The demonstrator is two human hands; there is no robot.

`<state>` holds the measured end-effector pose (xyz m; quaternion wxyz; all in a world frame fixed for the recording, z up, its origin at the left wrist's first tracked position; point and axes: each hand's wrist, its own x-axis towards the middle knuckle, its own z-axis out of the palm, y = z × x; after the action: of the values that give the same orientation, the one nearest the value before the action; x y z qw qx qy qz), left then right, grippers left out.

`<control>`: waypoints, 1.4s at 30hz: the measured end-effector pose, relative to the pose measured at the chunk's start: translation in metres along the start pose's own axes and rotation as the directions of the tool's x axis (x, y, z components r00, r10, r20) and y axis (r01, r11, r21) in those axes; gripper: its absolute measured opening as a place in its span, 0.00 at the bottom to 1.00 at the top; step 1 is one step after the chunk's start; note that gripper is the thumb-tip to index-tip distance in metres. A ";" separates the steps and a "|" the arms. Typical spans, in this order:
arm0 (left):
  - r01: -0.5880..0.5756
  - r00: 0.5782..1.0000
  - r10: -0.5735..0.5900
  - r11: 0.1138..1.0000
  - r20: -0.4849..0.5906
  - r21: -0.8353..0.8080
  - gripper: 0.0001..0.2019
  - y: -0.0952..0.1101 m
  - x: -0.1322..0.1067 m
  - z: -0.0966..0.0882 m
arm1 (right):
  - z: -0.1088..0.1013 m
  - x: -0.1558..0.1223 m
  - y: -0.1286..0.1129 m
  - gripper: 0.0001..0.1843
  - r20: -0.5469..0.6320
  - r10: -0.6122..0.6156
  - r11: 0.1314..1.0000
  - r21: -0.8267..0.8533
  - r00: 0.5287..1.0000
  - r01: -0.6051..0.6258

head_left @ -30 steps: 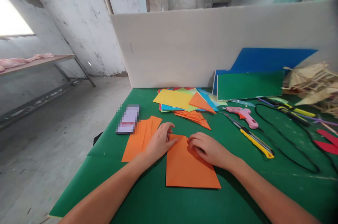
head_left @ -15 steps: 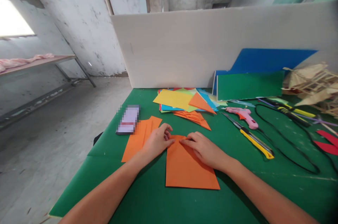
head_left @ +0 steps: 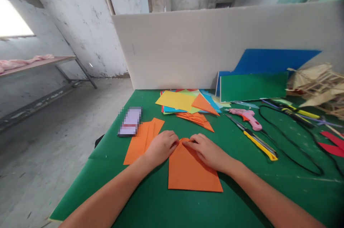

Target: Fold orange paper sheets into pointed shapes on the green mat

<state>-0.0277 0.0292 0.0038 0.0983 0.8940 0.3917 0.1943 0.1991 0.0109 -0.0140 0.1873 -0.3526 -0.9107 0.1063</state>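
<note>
An orange paper sheet [head_left: 190, 170] lies on the green table [head_left: 150, 203] in front of me, its far corners folded in to a point. My left hand [head_left: 161, 146] presses its curled fingers on the left fold near the tip. My right hand [head_left: 208, 151] lies with fingers flat on the right fold, fingertips meeting the left hand at the point. A second orange folded sheet [head_left: 142, 140] rests just left of my left hand.
A stack of coloured papers [head_left: 185, 103] and orange folded triangles [head_left: 199, 119] lie further back. A blurred phone [head_left: 130, 121] sits left. A pink glue gun [head_left: 247, 116], yellow utility knife [head_left: 259, 144], black cable [head_left: 292, 145], green and blue boards [head_left: 252, 85] stand right. A white partition [head_left: 215, 42] closes the back.
Both hands moved up to the sheet's far edge; the right corner has been folded in, and the top now forms a point where before it was nearly square.
</note>
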 end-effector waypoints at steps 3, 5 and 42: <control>-0.061 0.998 0.060 0.997 0.031 0.049 0.07 0.000 0.000 0.004 | -0.001 0.001 -0.001 0.22 -0.002 0.001 1.000 -0.005 1.000 -0.001; -0.092 0.995 0.090 0.995 0.046 0.046 0.08 0.000 0.000 0.006 | -0.002 0.001 -0.001 0.21 -0.008 0.003 1.000 -0.002 1.000 -0.003; 0.068 0.997 -0.072 0.984 -0.020 -0.164 0.05 0.000 -0.003 0.005 | 0.005 0.001 0.005 0.25 -0.033 0.048 0.997 0.060 0.998 -0.046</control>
<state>-0.0272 0.0266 -0.0019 0.1726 0.8660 0.4070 0.2337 0.1993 0.0149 -0.0200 0.2109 -0.3702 -0.8951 0.1315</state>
